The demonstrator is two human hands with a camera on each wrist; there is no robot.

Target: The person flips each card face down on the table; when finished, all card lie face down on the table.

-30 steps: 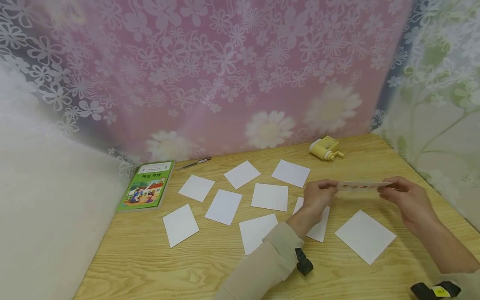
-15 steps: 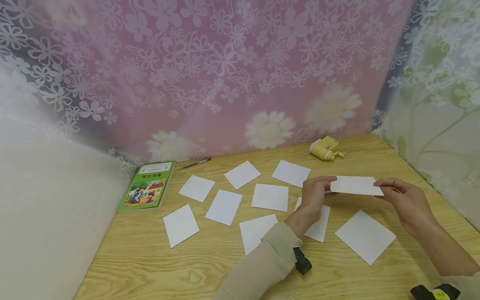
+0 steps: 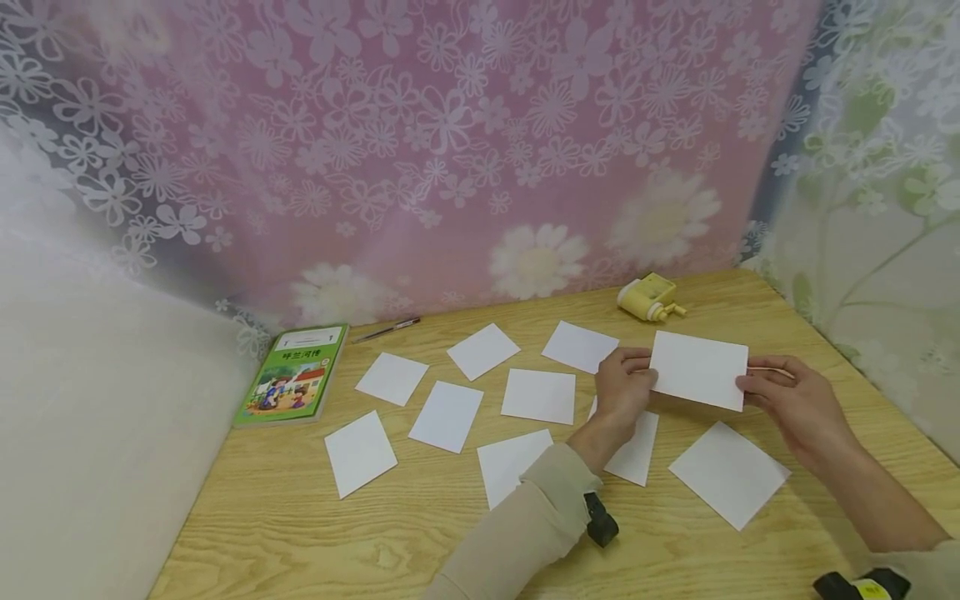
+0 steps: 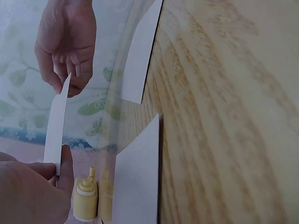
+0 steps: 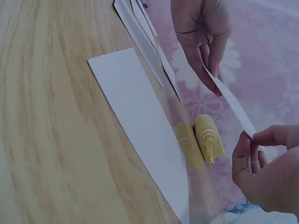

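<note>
Left hand [image 3: 622,383]: pinches the left edge of a white card [image 3: 699,369], thumb on top, forearm in a beige sleeve [image 3: 517,533] reaching in from below. Right hand [image 3: 787,396]: pinches the card's right edge, fingers curled. Card: held between both hands above the wooden table [image 3: 300,533], blank face up. Below the hands: two white cards flat, one beneath the left wrist [image 3: 636,450], one beneath the right hand [image 3: 729,473]. Left of the hands: seven more white cards [image 3: 538,394]. Beyond the hands: yellow sharpener [image 3: 648,298]. Far left: green book [image 3: 294,373], pen [image 3: 386,329].
</note>
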